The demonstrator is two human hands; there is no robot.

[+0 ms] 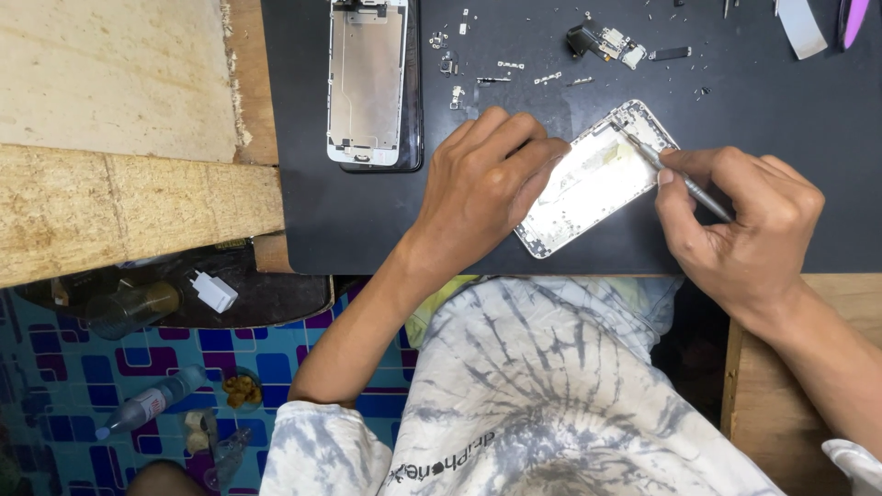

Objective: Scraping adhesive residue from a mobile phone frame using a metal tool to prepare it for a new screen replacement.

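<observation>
In the middle right of the frame an opened, silver-white rectangular phone shell, emptied to its metal back, lies flat on a black work mat, its long axis running slantwise from lower left to upper right. The left hand lies over the shell's lower-left end, fingers curled down on its edge and pinning it to the mat. The right hand, in from the right, pinches a thin grey metal tool between thumb and forefinger like a pen; the shaft slopes up and leftward, and its tip meets the shell's upper-right end, near the corner. So the working point lies up and to the left of the right hand's grip, the nearer hand to it. At the top centre of the frame, well apart from both hands, a detached white-framed screen panel lies face down, and small screws and brackets are scattered between it and a black connector part at the upper right.
</observation>
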